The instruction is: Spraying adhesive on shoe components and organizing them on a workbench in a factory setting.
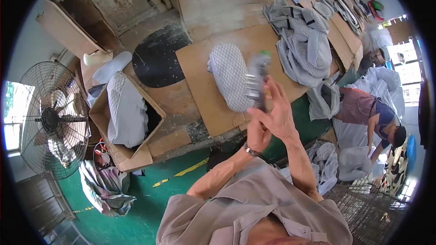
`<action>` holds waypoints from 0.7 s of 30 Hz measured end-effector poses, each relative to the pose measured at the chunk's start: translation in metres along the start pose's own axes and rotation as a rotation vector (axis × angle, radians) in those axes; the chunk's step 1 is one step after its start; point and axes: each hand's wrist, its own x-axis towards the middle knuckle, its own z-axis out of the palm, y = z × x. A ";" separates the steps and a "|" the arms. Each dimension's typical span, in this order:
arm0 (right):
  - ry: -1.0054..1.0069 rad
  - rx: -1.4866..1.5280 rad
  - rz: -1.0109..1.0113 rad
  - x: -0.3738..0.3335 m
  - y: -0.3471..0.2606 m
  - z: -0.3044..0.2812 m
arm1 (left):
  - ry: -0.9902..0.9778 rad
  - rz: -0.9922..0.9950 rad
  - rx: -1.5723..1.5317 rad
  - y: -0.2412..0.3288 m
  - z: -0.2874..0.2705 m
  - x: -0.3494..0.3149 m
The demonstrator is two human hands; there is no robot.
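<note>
A dark hand tool [258, 79] with bright metal bars along one side and a green tip is raised over the table, blurred by motion, so its exact kind is unclear. My right hand [282, 115] grips it, fingers along its right side and thumb across its lower end. Close below and touching the right hand is my left hand [260, 137], a metal band on its wrist; its fingers are mostly hidden. Just left of the tool, a padded grey-white quilted cover piece [227, 75], long and rounded, lies on a flat cardboard sheet [195, 86].
A pile of grey quilted covers [304, 41] lies on the table's right. At left, an open carton [154, 104] holds similar covers [125, 109], beside a large caged fan [50, 118]. Another person [381, 118] bends over white bundles at far right.
</note>
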 end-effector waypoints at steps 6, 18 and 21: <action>0.181 0.267 0.501 -0.054 0.059 -0.065 | -0.783 0.070 0.004 0.078 -0.001 0.030; 0.267 0.424 0.578 -0.126 0.024 -0.151 | -0.294 0.142 0.989 -0.138 -0.018 0.128; 0.190 0.530 0.541 -0.126 0.025 -0.162 | -0.343 0.085 1.084 -0.162 -0.009 0.134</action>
